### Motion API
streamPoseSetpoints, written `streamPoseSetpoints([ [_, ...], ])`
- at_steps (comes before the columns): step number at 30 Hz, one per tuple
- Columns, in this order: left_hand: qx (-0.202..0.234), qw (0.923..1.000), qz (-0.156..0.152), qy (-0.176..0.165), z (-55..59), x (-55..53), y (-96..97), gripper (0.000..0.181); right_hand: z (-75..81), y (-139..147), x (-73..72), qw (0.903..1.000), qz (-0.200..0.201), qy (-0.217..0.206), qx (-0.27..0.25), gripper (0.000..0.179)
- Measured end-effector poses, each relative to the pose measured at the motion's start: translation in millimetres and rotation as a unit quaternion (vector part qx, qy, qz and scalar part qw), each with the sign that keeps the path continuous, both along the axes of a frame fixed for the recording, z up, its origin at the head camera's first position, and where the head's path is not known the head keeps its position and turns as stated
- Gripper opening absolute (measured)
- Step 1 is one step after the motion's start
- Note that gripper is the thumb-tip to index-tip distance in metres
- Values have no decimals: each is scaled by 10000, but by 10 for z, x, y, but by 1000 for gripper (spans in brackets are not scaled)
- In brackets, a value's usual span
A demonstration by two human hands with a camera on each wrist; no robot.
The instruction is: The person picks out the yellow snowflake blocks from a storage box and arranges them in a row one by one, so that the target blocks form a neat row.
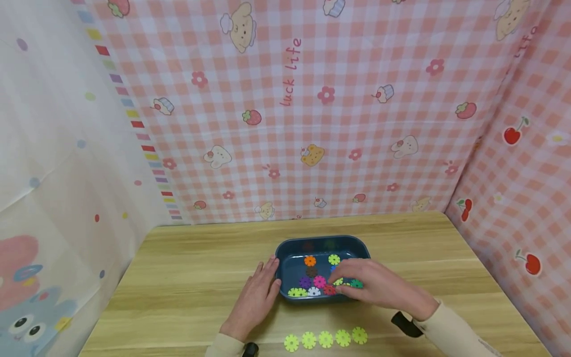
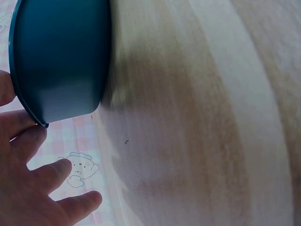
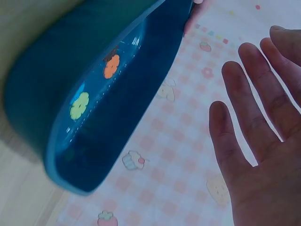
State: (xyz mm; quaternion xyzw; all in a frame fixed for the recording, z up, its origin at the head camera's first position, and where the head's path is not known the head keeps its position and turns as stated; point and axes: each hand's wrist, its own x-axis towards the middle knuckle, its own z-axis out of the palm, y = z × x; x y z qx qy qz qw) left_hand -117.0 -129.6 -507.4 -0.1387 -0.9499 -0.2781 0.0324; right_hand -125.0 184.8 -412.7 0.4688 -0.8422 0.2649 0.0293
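A dark teal tray [image 1: 322, 243] stands on the table and holds several notched plastic discs, among them orange [image 1: 310, 261], pink [image 1: 319, 281], purple [image 1: 305, 282] and white [image 1: 314, 291] ones. My left hand [image 1: 256, 292] rests its extended fingers against the tray's left rim, some of them spread past the corner in the left wrist view. Over the tray's right part reaches my right hand [image 1: 374, 282], thumb and forefinger low near a red disc [image 1: 329, 289]. In the right wrist view its fingers [image 3: 247, 89] look spread apart, with nothing seen between them.
A row of several yellow-green discs [image 1: 325, 339] lies on the wooden table [image 1: 187, 277] in front of the tray. Checked pink cloth [image 1: 285, 134] hangs behind and to the right, a pale cloth [image 1: 89, 148] to the left.
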Motion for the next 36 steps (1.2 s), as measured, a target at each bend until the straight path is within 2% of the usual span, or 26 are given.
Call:
streamPoseSetpoints([
  [11,27,10000,-44,82,3,-2,0,51,-71,-343,-235,9992,177,-302,193,16],
  [19,53,9999,-90,132,-2,3,-8,52,-248,-510,-392,9952,219,-931,210,18],
  [24,75,9997,-132,191,0,6,-12,51,-359,-588,-474,9949,286,-943,219,19],
  [30,80,9997,-146,151,10,3,-17,51,-500,-683,-565,9910,339,-1266,276,22],
  [36,17,9998,-149,111,6,-4,-21,52,-611,-778,-642,9875,145,-1405,706,25],
])
